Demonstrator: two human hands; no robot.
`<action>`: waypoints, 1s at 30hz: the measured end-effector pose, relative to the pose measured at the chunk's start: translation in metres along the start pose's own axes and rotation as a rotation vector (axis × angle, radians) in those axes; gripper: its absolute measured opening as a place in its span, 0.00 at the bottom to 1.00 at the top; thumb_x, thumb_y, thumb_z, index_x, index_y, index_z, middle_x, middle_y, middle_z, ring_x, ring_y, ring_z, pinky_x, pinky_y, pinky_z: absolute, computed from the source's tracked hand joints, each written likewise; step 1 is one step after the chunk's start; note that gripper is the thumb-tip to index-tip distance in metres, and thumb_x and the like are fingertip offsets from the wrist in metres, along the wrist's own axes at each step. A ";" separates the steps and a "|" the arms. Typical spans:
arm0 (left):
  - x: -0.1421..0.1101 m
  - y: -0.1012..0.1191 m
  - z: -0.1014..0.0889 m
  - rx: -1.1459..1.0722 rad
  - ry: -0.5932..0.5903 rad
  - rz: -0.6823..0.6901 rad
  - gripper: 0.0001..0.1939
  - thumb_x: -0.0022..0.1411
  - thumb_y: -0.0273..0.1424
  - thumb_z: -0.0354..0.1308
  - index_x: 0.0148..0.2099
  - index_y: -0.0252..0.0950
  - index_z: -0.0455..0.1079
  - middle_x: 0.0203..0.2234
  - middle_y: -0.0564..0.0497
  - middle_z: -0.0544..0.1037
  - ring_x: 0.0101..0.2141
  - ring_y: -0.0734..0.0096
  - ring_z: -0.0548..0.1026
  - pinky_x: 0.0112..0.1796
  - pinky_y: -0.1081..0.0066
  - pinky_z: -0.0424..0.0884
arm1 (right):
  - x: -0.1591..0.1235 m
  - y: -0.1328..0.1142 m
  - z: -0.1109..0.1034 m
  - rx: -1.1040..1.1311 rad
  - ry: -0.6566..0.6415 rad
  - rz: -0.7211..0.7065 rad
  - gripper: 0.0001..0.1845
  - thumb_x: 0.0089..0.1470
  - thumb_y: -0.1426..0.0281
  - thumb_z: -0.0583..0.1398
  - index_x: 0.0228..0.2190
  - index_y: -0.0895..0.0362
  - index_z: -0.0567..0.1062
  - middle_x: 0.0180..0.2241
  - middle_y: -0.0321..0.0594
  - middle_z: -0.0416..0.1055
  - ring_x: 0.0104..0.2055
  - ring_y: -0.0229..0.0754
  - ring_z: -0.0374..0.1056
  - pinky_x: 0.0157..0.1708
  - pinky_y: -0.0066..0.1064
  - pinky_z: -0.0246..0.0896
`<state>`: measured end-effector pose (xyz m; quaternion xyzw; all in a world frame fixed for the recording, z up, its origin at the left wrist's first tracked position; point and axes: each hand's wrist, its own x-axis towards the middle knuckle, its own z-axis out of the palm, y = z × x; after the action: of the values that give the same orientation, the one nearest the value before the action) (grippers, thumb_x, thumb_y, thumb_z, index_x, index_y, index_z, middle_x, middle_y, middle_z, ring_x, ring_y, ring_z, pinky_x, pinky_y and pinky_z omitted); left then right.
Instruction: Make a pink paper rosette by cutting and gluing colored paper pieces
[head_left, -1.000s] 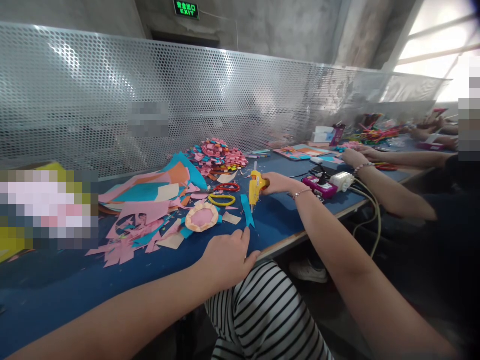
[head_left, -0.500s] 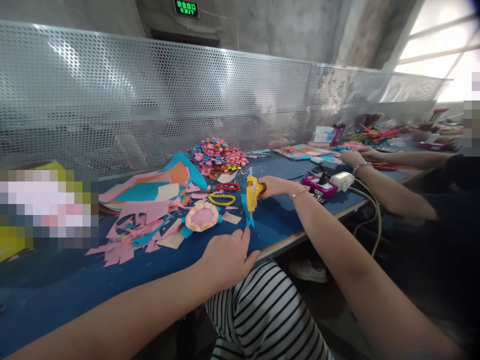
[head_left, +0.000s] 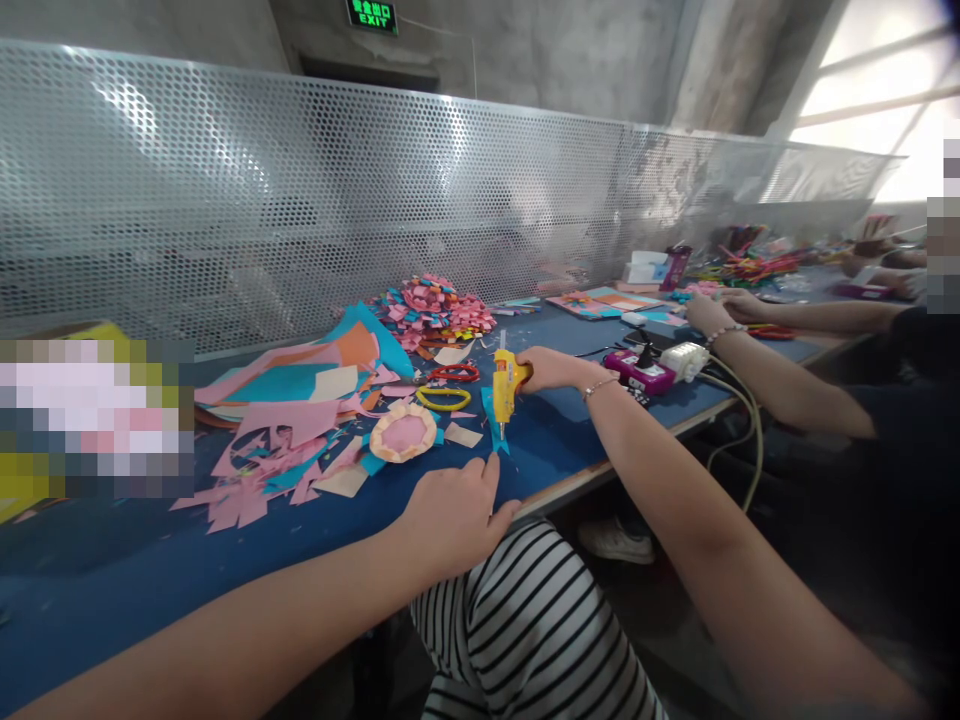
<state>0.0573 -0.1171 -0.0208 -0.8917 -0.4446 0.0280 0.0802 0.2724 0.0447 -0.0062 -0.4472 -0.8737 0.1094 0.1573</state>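
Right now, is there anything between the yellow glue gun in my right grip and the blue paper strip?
Nothing visible. The yellow glue gun in your right grip points down at the blue strip; contact is unclear. A fingertip of your left grip is at the strip's near end, close to the nozzle but not between.

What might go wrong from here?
The right grip points the yellow glue gun down over the blue strip, nozzle close to a fingertip of the left grip; hot glue could burn it. Stray glue might also catch the cream paper scrap nearby.
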 end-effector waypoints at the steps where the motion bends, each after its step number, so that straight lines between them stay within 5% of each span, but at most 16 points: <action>1: 0.000 0.000 0.000 0.000 0.000 0.000 0.31 0.63 0.44 0.34 0.60 0.29 0.56 0.37 0.41 0.73 0.34 0.59 0.74 0.30 0.64 0.68 | 0.000 0.000 0.000 -0.002 -0.001 0.002 0.10 0.37 0.67 0.59 0.24 0.60 0.70 0.24 0.35 0.66 0.24 0.32 0.56 0.23 0.25 0.46; 30: -0.001 0.000 -0.002 -0.002 -0.005 0.000 0.31 0.63 0.44 0.34 0.60 0.30 0.55 0.38 0.41 0.73 0.33 0.59 0.74 0.29 0.64 0.68 | 0.001 0.010 -0.004 -0.036 0.152 0.082 0.09 0.37 0.67 0.58 0.20 0.58 0.62 0.23 0.35 0.63 0.25 0.34 0.56 0.25 0.26 0.45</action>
<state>0.0571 -0.1183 -0.0188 -0.8916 -0.4450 0.0296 0.0782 0.2803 0.0518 -0.0056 -0.4922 -0.8420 0.0657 0.2106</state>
